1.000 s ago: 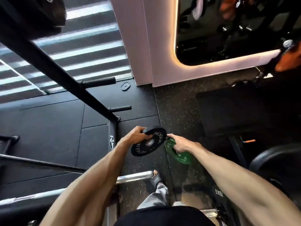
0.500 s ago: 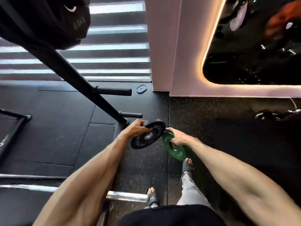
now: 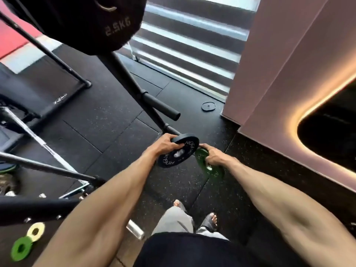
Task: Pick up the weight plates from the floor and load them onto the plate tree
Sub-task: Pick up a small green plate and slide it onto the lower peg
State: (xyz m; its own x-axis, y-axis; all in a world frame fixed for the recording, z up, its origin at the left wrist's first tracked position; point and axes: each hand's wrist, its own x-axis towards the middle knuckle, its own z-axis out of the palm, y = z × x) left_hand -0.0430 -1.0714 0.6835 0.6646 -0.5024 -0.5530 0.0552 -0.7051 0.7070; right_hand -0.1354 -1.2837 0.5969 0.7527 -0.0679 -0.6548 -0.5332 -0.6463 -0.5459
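Observation:
My left hand (image 3: 166,143) grips the rim of a small black plate (image 3: 180,151) with white lettering, held tilted right at the tip of the plate tree's lowest peg (image 3: 170,129). My right hand (image 3: 212,155) holds a smaller green plate (image 3: 213,171) just to the right of the black one. The plate tree (image 3: 123,74) is a black slanted post with a bare peg (image 3: 160,106) higher up and a big black 2.5 kg plate (image 3: 92,22) loaded near its top.
A small green plate (image 3: 21,248) and a pale yellow one (image 3: 35,232) lie on the black rubber floor at bottom left. A barbell (image 3: 34,135) and rack frames fill the left. A pink wall (image 3: 289,83) stands at right, a small round disc (image 3: 208,106) near its base.
The view has swung and moved closer to the tree. Both hands, still holding their plates, have come up to the lowest peg, with the black plate now at its tip.

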